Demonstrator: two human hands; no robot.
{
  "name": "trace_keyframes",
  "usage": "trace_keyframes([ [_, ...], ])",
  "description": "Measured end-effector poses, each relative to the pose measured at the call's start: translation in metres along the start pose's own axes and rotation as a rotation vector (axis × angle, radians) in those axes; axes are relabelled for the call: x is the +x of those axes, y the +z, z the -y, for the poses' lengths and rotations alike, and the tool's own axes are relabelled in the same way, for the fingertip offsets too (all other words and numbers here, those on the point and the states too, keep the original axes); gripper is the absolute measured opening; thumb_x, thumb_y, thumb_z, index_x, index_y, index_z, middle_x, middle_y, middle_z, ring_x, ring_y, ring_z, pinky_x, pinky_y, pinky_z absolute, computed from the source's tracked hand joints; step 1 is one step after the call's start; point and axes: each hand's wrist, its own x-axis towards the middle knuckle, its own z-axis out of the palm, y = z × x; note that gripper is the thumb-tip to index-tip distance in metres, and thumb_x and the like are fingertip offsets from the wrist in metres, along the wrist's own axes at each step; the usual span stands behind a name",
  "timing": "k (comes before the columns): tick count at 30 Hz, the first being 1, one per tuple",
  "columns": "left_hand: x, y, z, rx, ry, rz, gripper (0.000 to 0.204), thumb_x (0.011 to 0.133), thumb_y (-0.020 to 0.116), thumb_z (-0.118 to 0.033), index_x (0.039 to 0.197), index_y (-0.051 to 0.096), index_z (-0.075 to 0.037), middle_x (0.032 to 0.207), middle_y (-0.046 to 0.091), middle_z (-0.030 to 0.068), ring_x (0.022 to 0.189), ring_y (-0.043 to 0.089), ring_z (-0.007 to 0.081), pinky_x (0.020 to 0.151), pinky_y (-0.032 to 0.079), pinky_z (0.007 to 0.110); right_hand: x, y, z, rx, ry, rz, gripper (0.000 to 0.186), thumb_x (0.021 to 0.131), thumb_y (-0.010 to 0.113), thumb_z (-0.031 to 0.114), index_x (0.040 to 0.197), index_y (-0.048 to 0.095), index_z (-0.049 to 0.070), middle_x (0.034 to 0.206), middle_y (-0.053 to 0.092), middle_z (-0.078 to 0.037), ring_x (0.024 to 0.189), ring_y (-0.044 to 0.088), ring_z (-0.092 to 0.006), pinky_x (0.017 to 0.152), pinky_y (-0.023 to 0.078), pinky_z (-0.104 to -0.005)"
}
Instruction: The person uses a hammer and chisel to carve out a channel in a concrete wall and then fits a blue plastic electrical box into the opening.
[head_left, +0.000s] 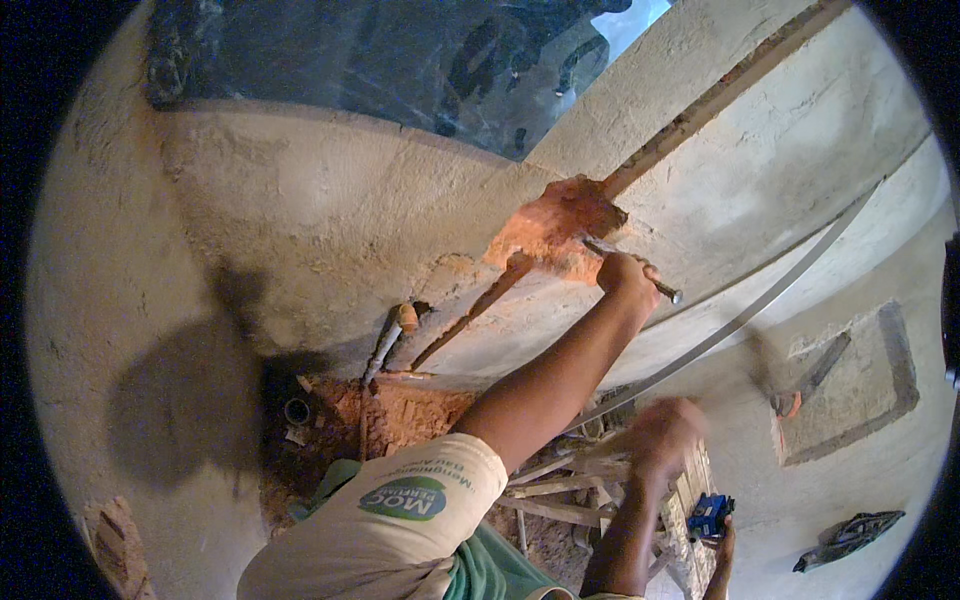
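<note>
Head view: grasping chisel (669, 293) in left hand (625, 275), with tip inside hole (560, 217). Best to steady the angle, keeping knuckles clear of the butt. Cannot tell grip of blurred right hand (665, 437), below hole.

1. Rough grey-beige plastered wall (300, 190), uneven in texture, fills much of the view.
2. A dark blue, glossy sheet (350, 60) spans the top; a bright pale-blue patch (650, 12) shows at its upper right corner.
3. Low on the wall, a grey pipe (383, 348) ends in a tan elbow (406, 318).
4. Reddish rubble (420, 405) lies below.
5. A broad dark shadow (180, 410) falls across the left side.
6. Rough timber framing (562, 487) stands at lower centre.
7. The right-hand wall (750, 555) bears a rectangular patch (850, 400), partly edged in darker grey.
</note>
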Motion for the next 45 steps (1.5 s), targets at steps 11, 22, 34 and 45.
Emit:
trace_keyframes([
  [11,0.011,-0.010,-0.001,-0.012,-0.033,0.056,0.017,0.082,0.037,-0.014,0.065,0.036,-0.012,0.052,0.036,0.0015,0.039,0.032,0.0126,0.035,0.029,0.024,0.006,-0.079,0.012,1.251,-0.188,-0.509,0.045,0.088,0.036,0.047,0.071,0.046,0.007,0.069,0.049,-0.008,0.055,0.046,-0.0144,0.050,0.040,-0.0296],
  [22,0.028,-0.018,-0.012,0.121,0.033,-0.089,0.016,0.083,0.037,-0.013,0.068,0.038,-0.009,0.056,0.039,0.0028,0.041,0.035,0.0117,0.035,0.030,0.022,0.004,-0.055,0.014,1.118,0.083,-0.552,0.048,0.086,0.033,0.053,0.080,0.047,0.007,0.058,0.045,-0.003,0.053,0.047,-0.0120,0.047,0.040,-0.0244],
  [34,-0.033,-0.042,0.002,0.382,0.075,0.103,0.033,0.088,0.041,-0.036,0.063,0.037,-0.014,0.048,0.029,-0.0033,0.038,0.028,0.0092,0.034,0.024,0.024,-0.053,0.007,-0.005,1.002,0.207,-0.227,0.045,0.086,0.040,0.048,0.072,0.044,0.005,0.051,0.044,-0.003,0.039,0.043,-0.0118,0.035,0.035,-0.0241],
  [45,-0.024,-0.019,0.011,0.243,0.032,0.103,0.026,0.087,0.037,-0.029,0.066,0.039,-0.014,0.048,0.030,-0.0034,0.037,0.029,0.0103,0.034,0.026,0.025,-0.031,-0.009,-0.019,0.568,-0.153,-0.352,0.043,0.085,0.042,0.048,0.072,0.045,0.008,0.062,0.047,-0.004,0.052,0.046,-0.0107,0.046,0.041,-0.0251],
])
